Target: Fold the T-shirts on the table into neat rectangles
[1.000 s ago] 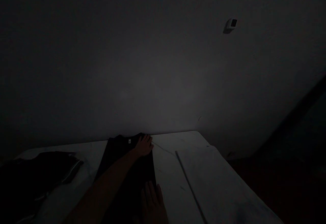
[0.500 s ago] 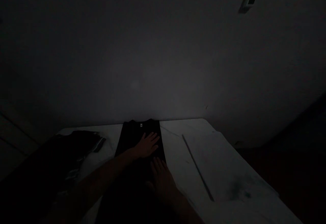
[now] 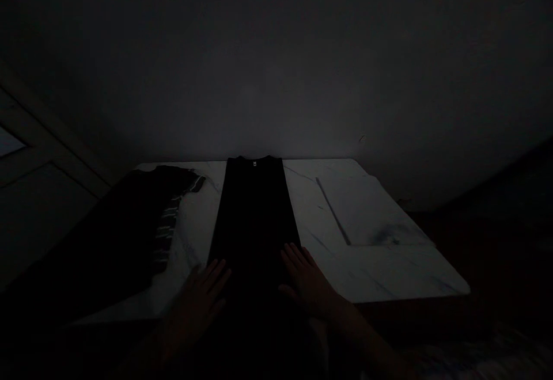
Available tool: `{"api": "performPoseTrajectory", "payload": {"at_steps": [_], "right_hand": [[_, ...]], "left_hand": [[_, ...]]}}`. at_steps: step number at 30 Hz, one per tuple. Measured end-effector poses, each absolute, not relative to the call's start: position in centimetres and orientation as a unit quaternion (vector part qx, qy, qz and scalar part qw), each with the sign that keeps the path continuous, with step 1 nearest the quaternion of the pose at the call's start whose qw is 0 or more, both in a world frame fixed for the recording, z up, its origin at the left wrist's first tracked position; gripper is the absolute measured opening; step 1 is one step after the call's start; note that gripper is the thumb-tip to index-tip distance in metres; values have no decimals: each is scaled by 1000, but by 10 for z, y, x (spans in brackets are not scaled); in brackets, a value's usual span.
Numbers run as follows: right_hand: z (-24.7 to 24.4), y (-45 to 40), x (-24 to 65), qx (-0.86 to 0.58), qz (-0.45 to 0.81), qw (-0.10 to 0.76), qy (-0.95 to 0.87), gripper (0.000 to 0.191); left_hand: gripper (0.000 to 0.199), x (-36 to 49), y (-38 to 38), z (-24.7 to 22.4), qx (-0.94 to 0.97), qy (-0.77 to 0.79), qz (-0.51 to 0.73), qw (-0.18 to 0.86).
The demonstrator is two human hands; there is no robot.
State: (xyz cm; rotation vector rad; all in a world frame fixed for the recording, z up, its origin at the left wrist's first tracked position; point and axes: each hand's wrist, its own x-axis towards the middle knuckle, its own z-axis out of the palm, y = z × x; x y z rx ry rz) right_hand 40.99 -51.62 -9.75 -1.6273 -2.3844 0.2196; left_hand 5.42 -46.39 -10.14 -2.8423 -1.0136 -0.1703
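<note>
A black garment (image 3: 258,213), looking like a shirt folded into a long strip, lies on the marbled white table (image 3: 328,259). Its neckline with a small pale label (image 3: 254,163) faces the wall. My left hand (image 3: 203,293) rests at the garment's left edge, fingers stretched out and holding nothing. At the right edge my right hand (image 3: 307,276) lies flat with fingers extended, touching the cloth. The garment's near end drops into darkness, where its outline is lost.
Another dark garment (image 3: 116,230) with a striped edge spreads over the table's left side. A flat pale sheet or board (image 3: 367,210) with a dark edge lies at the right. Behind the table stands a grey wall (image 3: 259,80). A panelled door (image 3: 38,144) is at the left.
My left hand has slid back from the garment's upper middle to its left edge. My right hand has moved to the right edge. The view has tilted down, showing the table's front edge.
</note>
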Motion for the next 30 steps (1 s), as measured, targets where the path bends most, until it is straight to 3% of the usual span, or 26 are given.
{"api": "performPoseTrajectory", "payload": {"at_steps": [4, 9, 15, 19, 25, 30], "right_hand": [[-115, -588, 420, -558, 32, 181, -810, 76], [-132, -635, 426, -641, -32, 312, -700, 58], [-123, -624, 401, -654, -41, 311, -688, 49], [-132, -615, 389, -638, -70, 353, -681, 46], [-155, -622, 383, -680, -67, 394, -615, 44], [-152, -623, 375, -684, -69, 418, -593, 25]], "left_hand": [[63, 37, -504, -104, -937, -332, -93, 61], [55, 56, -522, -98, -927, -317, -194, 45], [48, 135, -507, -81, -964, -212, -159, 5], [43, 139, -507, -84, -964, -191, -186, -1], [23, 63, -543, -115, -852, -402, -323, -96], [44, 18, -565, -147, -598, -657, -341, -306]]}}
